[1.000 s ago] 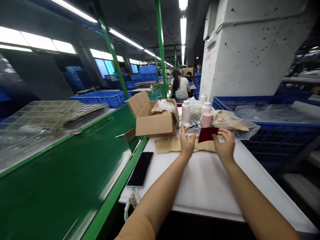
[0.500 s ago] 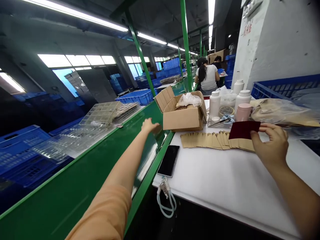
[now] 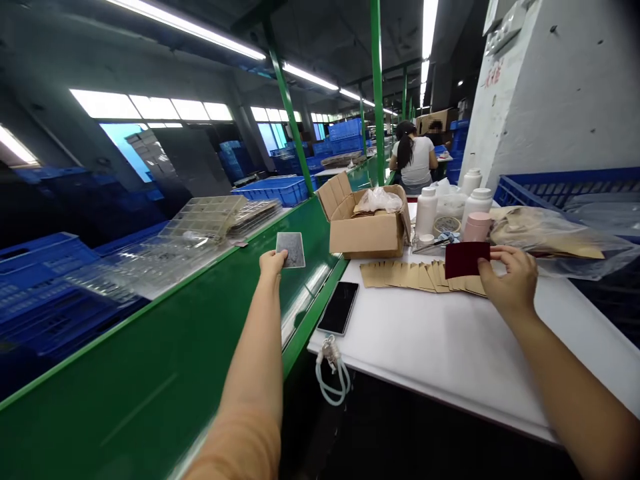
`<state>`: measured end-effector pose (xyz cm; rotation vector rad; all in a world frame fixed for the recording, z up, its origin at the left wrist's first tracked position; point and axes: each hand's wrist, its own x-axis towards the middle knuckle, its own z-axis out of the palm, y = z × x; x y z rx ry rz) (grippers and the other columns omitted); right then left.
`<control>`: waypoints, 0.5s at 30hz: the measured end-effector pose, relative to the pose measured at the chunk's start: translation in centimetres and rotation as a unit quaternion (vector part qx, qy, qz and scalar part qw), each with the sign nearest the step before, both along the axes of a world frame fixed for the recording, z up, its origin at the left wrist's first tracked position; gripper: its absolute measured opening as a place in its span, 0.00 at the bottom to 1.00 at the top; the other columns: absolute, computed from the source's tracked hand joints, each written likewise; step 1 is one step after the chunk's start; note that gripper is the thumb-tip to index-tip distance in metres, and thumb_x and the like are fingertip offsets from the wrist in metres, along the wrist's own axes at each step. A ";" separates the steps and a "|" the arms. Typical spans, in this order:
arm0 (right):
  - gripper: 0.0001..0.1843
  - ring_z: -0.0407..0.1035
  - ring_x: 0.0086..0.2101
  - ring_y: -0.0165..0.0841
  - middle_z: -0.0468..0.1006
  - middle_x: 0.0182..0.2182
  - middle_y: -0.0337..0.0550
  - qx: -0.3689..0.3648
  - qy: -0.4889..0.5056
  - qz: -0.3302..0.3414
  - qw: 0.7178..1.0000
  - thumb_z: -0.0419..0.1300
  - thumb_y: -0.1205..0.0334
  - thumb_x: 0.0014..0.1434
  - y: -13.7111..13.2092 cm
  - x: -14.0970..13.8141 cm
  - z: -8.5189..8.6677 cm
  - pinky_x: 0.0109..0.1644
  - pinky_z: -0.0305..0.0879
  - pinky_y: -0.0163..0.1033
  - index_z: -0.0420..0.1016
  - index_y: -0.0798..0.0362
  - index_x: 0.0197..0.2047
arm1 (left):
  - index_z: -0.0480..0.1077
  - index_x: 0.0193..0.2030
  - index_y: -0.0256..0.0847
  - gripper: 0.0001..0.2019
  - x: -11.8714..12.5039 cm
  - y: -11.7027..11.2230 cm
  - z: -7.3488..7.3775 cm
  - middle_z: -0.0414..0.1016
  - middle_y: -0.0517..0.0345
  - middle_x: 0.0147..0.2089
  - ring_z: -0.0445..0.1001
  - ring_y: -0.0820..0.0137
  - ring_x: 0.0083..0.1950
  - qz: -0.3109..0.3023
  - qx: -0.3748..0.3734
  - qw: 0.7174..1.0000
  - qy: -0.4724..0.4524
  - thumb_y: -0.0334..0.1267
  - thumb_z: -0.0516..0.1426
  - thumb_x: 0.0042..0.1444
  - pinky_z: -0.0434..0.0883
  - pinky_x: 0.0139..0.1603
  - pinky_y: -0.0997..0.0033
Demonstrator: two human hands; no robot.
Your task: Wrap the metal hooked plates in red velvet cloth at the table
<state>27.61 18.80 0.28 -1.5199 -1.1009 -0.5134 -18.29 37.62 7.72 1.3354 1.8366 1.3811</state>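
My left hand (image 3: 273,261) pinches a thin grey square plate (image 3: 291,249) by its lower left edge, above the green conveyor belt (image 3: 200,327). Over the white table (image 3: 425,340), my right hand (image 3: 511,277) grips a dark red, velvety-looking rectangular pouch (image 3: 466,259) by its right side. Behind and below the pouch lies an overlapping row of brown paper pieces (image 3: 400,274). A phone (image 3: 339,307) rests near the table's left edge, its pale blue strap (image 3: 333,380) hanging over the front.
An open cardboard box (image 3: 367,235) stands behind the row. White bottles (image 3: 427,210), a pink jar (image 3: 477,227) and a plastic bag (image 3: 560,233) sit at the back right. Clear trays (image 3: 205,217) and blue crates (image 3: 45,273) are left of the belt. A person (image 3: 414,157) sits farther ahead.
My left hand has moved left and now holds up the grey plate, which did not show before. My right hand, still gripping the red pouch, has shifted left in view.
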 end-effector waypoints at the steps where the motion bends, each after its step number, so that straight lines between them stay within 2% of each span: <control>1: 0.07 0.67 0.45 0.44 0.76 0.40 0.49 0.012 0.001 0.004 1.000 0.57 0.57 0.53 -0.4 0.0 0.9 0.54 0.58 0.53 0.70 0.52 0.30 | 0.69 0.33 0.33 0.13 -0.1 -2.2 0.4 0.72 0.52 0.29 0.72 0.66 0.32 0.000 0.025 0.999 -0.031 0.40 0.60 0.43 0.70 0.32 0.69; 4: 0.06 0.68 0.43 0.42 0.76 0.38 0.52 0.048 0.006 0.013 0.999 0.57 0.59 0.53 -3.4 -0.5 3.8 0.52 0.61 0.50 0.70 0.53 0.31 | 0.67 0.43 0.36 0.20 1.5 -9.4 0.7 0.73 0.54 0.36 0.71 0.71 0.32 -0.042 0.089 0.989 -0.108 0.44 0.59 0.44 0.70 0.32 0.72; 6: 0.06 0.69 0.42 0.41 0.76 0.38 0.52 0.058 0.006 0.016 0.998 0.58 0.59 0.53 -7.1 -1.2 5.2 0.51 0.63 0.48 0.70 0.53 0.31 | 0.66 0.45 0.39 0.23 4.3 -14.1 0.0 0.73 0.55 0.37 0.72 0.72 0.33 -0.131 0.132 0.964 -0.188 0.44 0.61 0.42 0.70 0.34 0.73; 8: 0.06 0.69 0.42 0.40 0.76 0.38 0.50 0.059 0.019 0.013 0.998 0.59 0.59 0.54 -11.7 -2.3 5.7 0.50 0.64 0.46 0.71 0.53 0.32 | 0.66 0.42 0.40 0.21 8.2 -18.3 -1.5 0.72 0.57 0.36 0.72 0.72 0.34 -0.230 0.147 0.929 -0.250 0.43 0.63 0.41 0.70 0.37 0.73; 11: 0.08 0.70 0.41 0.39 0.76 0.38 0.46 0.047 0.089 0.002 0.995 0.59 0.55 0.55 -18.9 -4.6 4.7 0.50 0.64 0.47 0.73 0.51 0.34 | 0.64 0.34 0.39 0.12 14.9 -22.7 -4.4 0.70 0.60 0.31 0.70 0.73 0.32 -0.344 0.118 0.907 -0.214 0.37 0.62 0.43 0.68 0.35 0.75; 13: 0.09 0.70 0.42 0.40 0.75 0.39 0.45 0.025 0.148 0.007 0.989 0.59 0.54 0.56 -22.8 -6.1 3.3 0.51 0.64 0.47 0.73 0.51 0.36 | 0.64 0.34 0.39 0.09 18.9 -24.1 -6.5 0.70 0.60 0.31 0.70 0.72 0.33 -0.417 0.088 0.887 -0.177 0.33 0.59 0.45 0.68 0.35 0.75; 15: 0.10 0.70 0.42 0.40 0.76 0.39 0.44 -0.001 0.180 0.000 0.984 0.60 0.53 0.56 -25.7 -7.0 1.8 0.52 0.64 0.47 0.74 0.50 0.37 | 0.64 0.36 0.40 0.09 22.1 -24.5 -8.4 0.71 0.59 0.33 0.71 0.71 0.35 -0.459 0.066 0.874 -0.144 0.30 0.57 0.46 0.68 0.38 0.74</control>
